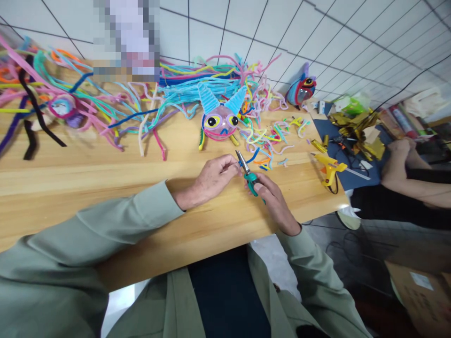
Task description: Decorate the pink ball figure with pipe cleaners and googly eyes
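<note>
My right hand (pixel 271 195) is closed around the teal handles of a pair of pliers (pixel 251 179), whose metal jaws point up and to the left. Beside the jaws, my left hand (pixel 216 176) pinches a small piece of blue pipe cleaner (pixel 240 163); the fingertips partly cover it. Just beyond both hands stands a round clear ornament (pixel 220 133) with light-blue pipe-cleaner ears, yellow-rimmed black eyes and a pink rim. Cut pipe-cleaner scraps (pixel 269 157) in several colours lie to the right of the jaws.
Bundles of pipe cleaners (pixel 190 89) lie along the wall. A second ornament (pixel 302 92) sits at the back right, and a yellow glue gun (pixel 330 168) near the right edge. Another person's arms (pixel 401 164) rest beside gold foil (pixel 359 134). Wooden tabletop (pixel 169 171) extends left.
</note>
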The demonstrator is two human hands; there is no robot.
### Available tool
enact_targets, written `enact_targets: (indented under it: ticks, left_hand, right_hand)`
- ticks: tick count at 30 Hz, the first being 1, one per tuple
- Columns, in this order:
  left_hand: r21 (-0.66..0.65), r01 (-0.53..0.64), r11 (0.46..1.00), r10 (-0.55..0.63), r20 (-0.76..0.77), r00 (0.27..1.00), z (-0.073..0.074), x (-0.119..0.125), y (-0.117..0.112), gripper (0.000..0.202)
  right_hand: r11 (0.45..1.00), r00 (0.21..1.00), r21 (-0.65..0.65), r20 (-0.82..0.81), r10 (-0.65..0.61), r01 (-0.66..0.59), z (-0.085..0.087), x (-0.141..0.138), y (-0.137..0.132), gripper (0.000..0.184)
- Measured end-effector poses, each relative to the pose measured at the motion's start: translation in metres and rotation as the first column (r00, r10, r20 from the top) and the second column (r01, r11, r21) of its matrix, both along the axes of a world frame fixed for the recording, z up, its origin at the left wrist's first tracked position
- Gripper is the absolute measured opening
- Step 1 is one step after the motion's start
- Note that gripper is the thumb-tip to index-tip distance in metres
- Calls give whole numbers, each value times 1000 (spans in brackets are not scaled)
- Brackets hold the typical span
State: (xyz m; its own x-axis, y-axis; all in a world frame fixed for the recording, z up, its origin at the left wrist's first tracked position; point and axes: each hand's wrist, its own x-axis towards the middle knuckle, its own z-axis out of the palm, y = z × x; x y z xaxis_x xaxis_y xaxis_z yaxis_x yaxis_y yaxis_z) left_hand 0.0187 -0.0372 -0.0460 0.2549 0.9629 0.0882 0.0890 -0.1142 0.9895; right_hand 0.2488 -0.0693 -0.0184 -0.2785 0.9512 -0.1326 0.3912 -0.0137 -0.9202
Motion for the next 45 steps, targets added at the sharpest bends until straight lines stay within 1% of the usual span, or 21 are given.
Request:
enact_targets:
  ticks: [7, 12, 18, 23, 26, 28, 30, 33, 35, 36, 37, 39, 40, 41, 43, 45]
  left_hand:
    - [-54, 6, 998, -6, 0, 1000, 1, 1, 1, 19]
    - [-108, 18, 994, -16, 15, 1000, 5, 3, 1, 20]
    - [-121, 12, 993, -11, 8, 1000, 4, 3, 2, 19]
    - [-129, 20, 991, -19, 14, 1000, 2, 2, 2, 19]
    - [-127, 28, 991, -26, 18, 999, 1, 2, 2, 19]
    - [-125, 33, 992, -31, 17, 999, 1, 2, 2, 20]
    - [-125, 33, 992, -31, 23, 999, 1, 2, 2, 20]
    - [-116, 28, 993, -23, 38, 999, 0, 2, 2, 19]
    - [-108, 30, 994, -25, 46, 999, -1, 2, 1, 19]
    - [-105, 32, 994, -27, 47, 998, -2, 2, 1, 19]
    - [-104, 35, 994, -30, 49, 998, -2, 2, 2, 20]
    - [-104, 39, 994, -33, 56, 998, -3, 1, 2, 19]
    - [-105, 40, 994, -34, 63, 997, -3, 1, 2, 19]
    - [-105, 39, 994, -31, 73, 997, -4, 1, 3, 19]
    - [-111, 37, 993, -27, 92, 995, -4, 1, 3, 19]
    - [-125, 31, 992, -18, 105, 994, -5, 0, 4, 19]
  right_hand:
    - [1000, 1000, -13, -9, -23, 23, -5, -2, 4, 27]
    - [999, 999, -28, -23, -26, 25, -8, -3, 6, 27]
    - [999, 999, -21, -21, -44, 44, -15, -4, 6, 27]
    - [995, 998, 83, 22, -55, 53, -23, -4, 8, 19]
    - [987, 997, 152, 36, -66, 60, -28, -4, 9, 23]
    - [984, 996, 166, 40, -77, 69, -29, -3, 9, 27]
    - [994, 998, 93, 14, -58, 57, -29, -3, 8, 29]
    - [996, 989, -82, -142, -42, 31, -24, 1, 7, 33]
    - [991, 973, -120, -218, -76, 51, -18, 9, 6, 35]
    - [992, 973, -105, -212, -95, 74, -15, 15, 6, 34]
    - [993, 980, -67, -169, -108, 98, -11, 24, 6, 33]
    - [987, 989, 65, 3, -146, 146, -8, 46, 7, 31]
    - [975, 977, 147, 110, -181, 165, -7, 59, 8, 31]
    - [956, 950, 229, 210, -233, 184, -9, 72, 10, 32]
    - [906, 865, 375, 368, -342, 198, -16, 97, 11, 38]
    - [853, 775, 494, 467, -426, 171, -28, 117, 12, 40]
